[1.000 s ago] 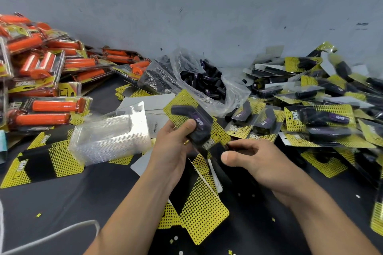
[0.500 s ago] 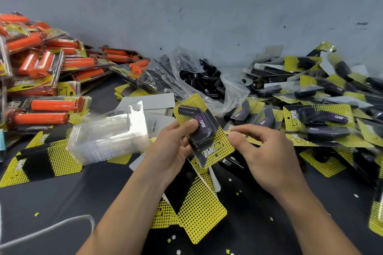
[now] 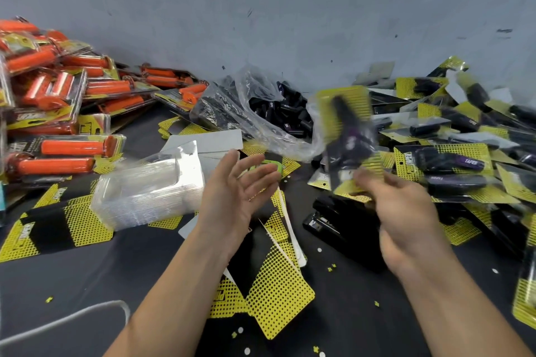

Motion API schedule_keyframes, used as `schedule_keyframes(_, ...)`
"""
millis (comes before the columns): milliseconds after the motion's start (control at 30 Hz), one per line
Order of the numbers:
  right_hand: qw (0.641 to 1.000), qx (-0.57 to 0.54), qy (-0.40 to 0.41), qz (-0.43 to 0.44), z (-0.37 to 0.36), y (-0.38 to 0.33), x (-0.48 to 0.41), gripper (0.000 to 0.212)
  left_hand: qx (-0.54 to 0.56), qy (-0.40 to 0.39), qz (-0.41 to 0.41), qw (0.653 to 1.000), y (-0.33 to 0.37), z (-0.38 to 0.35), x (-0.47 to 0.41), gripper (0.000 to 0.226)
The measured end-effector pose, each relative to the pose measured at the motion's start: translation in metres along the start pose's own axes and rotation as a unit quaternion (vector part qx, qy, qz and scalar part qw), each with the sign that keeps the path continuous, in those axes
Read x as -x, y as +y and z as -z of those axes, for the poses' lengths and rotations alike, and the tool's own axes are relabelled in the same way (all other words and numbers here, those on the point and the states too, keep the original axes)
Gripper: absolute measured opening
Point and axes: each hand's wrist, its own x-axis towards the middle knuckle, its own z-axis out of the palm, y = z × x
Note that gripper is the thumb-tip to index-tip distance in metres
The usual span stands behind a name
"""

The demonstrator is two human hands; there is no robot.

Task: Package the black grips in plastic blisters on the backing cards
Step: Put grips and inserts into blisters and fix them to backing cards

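Observation:
A packaged black grip [image 3: 348, 136], sealed in a blister on a yellow-and-black card, stands blurred in the air right of centre. My right hand [image 3: 406, 211] pinches its lower edge with the fingertips. My left hand [image 3: 235, 185] hovers apart from it with straight fingers and holds nothing. Loose backing cards [image 3: 275, 298] lie fanned beneath my forearms. A stack of clear blisters [image 3: 145, 191] sits to the left of my left hand. An open plastic bag of loose black grips [image 3: 278, 113] lies by the wall.
A black stapler [image 3: 339, 220] lies under my right hand. Finished black packs [image 3: 464, 159] are heaped on the right, orange-grip packs [image 3: 66, 95] on the left. A small green object [image 3: 274, 165] sits behind my left fingers. A white cable [image 3: 72, 319] crosses the near left.
The packaged grip passed from my left hand to my right hand and moved up and to the right. My left hand let go and opened. The stapler is now uncovered.

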Motion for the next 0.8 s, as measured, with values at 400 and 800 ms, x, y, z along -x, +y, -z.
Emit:
schedule_keyframes(400,0.881,0.405,0.055,0.24,-0.008,0.022,0.006,0.013,-0.539,0.18,-0.215,0.794,-0.015,0.005,-0.003,0.028)
schedule_keyframes(800,0.777,0.545,-0.213,0.232,-0.082,0.02,0.04,0.042,-0.607,0.15,-0.141,0.767,-0.023,0.013,-0.012,0.055)
